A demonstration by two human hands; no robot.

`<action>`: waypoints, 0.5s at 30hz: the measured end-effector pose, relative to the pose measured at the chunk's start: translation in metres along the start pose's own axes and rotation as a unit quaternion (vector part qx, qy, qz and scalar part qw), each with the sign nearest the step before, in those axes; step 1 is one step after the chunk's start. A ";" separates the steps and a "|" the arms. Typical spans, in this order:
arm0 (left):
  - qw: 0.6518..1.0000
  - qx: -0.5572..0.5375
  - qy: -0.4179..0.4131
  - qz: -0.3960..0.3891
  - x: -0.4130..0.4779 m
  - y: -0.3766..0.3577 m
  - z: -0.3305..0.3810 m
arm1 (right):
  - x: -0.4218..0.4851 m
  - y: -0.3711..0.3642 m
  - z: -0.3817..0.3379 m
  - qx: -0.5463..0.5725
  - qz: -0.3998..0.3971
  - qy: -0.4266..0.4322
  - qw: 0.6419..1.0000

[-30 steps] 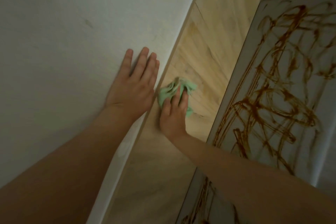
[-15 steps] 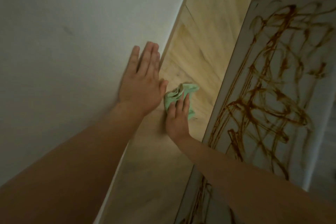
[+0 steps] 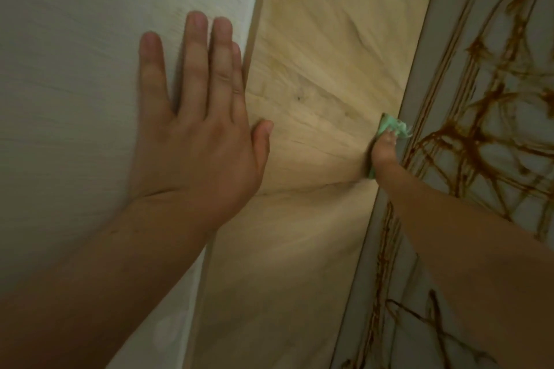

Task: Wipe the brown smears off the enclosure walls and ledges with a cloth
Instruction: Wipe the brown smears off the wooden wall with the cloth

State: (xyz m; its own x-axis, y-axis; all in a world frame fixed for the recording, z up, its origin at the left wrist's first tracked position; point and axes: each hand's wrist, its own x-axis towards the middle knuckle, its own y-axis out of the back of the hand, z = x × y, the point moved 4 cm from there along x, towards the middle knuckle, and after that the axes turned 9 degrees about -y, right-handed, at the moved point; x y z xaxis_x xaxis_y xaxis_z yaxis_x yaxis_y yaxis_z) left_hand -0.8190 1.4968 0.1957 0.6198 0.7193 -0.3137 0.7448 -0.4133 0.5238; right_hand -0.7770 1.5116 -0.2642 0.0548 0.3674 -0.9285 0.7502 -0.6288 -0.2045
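Right hand (image 3: 382,150) on green cloth (image 3: 389,126)

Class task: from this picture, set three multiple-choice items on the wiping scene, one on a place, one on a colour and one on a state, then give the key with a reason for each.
1. Where is the cloth?
A) on the floor
B) where the beige panel meets the smeared panel
C) hung on a hook

2. What colour is the cloth?
A) red
B) blue
C) green

3. How is the left hand?
A) flat, fingers straight, on the white wall
B) clenched in a fist
C) gripping a bottle

Key: 1 B, the right hand holds it at that edge. 2 C, pale green shows past the fingers. 3 A, its palm lies against the wall.
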 end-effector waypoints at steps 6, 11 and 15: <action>1.000 -0.010 0.000 0.006 -0.001 0.004 -0.001 | -0.004 -0.002 0.071 0.019 -0.010 -0.062 0.998; 1.000 -0.003 0.000 0.008 -0.001 0.010 0.000 | -0.116 -0.014 0.073 0.003 -0.014 -0.042 0.999; 1.000 -0.001 0.005 0.014 0.000 0.014 -0.002 | -0.246 -0.045 0.043 -0.038 -0.051 0.119 0.991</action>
State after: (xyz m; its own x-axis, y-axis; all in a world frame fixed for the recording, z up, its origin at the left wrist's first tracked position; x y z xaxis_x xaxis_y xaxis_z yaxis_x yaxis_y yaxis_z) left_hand -0.8095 1.4922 0.2046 0.6385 0.7124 -0.2913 0.7264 -0.4328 0.5340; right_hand -0.8522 1.4196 -0.0397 0.1232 0.5826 -0.8034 0.8064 -0.5306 -0.2611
